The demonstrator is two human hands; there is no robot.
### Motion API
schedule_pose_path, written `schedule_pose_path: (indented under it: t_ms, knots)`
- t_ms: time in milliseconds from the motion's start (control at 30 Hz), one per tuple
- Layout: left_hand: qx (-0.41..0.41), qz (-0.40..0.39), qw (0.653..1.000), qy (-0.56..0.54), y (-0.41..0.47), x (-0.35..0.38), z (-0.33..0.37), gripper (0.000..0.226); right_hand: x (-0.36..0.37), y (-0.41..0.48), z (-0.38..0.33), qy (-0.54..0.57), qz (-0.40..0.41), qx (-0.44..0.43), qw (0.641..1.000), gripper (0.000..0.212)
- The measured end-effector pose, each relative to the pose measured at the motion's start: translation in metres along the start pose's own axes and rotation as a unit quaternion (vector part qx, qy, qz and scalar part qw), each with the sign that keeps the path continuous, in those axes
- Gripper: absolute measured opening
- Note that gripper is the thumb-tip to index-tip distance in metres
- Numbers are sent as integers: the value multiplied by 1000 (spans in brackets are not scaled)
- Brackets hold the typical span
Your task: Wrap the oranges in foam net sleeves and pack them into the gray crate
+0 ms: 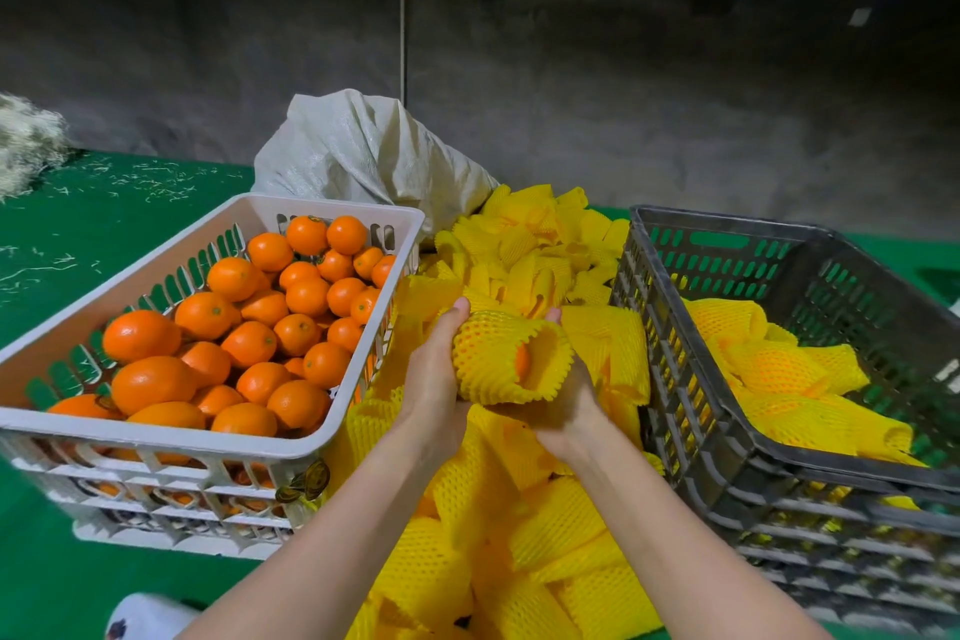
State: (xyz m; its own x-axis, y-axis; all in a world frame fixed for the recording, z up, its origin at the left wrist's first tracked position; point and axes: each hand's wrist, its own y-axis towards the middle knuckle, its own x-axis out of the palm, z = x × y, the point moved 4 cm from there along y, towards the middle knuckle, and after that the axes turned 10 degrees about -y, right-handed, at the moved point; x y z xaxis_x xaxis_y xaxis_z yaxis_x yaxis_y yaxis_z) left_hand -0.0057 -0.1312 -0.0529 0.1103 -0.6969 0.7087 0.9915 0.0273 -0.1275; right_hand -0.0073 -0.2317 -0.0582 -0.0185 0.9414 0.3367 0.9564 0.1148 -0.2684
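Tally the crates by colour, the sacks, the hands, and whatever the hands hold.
White crate: 1
Gray crate: 1
Woven sack: 1
Hands: 2, left hand and right hand
Sleeved orange, held in both hands: 1
Total: 6

A: The sleeves — what colour?
B: Yellow, in a diamond net. One sleeve showed orange through its mesh.
A: The crates?
B: Left crate was white, right crate dark gray — both slotted. Oranges were bright orange, the surface green with pale flecks, the sack off-white weave.
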Motion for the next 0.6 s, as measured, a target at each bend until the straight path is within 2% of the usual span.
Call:
schedule_pose_path:
  t_ms: [33,100,167,233,467,600]
  knots:
    - [21,23,999,27,0,-1,1,23,2,0,3,16,-11,4,1000,53]
    - [111,54,988,98,1,-2,6,45,4,0,9,22,-5,-11,1000,53]
    - [215,39,957,192,-4,1,13,58,5,-2,12,38,6,-23,999,52]
    - [255,33,933,251,-8,2,15,62,4,-2,13,55,11,-19,998,53]
    - [254,81,945,187,-9,0,14,61,4,-4,12,59,11,-1,998,60]
    - [198,56,970,133,-5,2,12,41,9,-7,8,119,4,12,993,42]
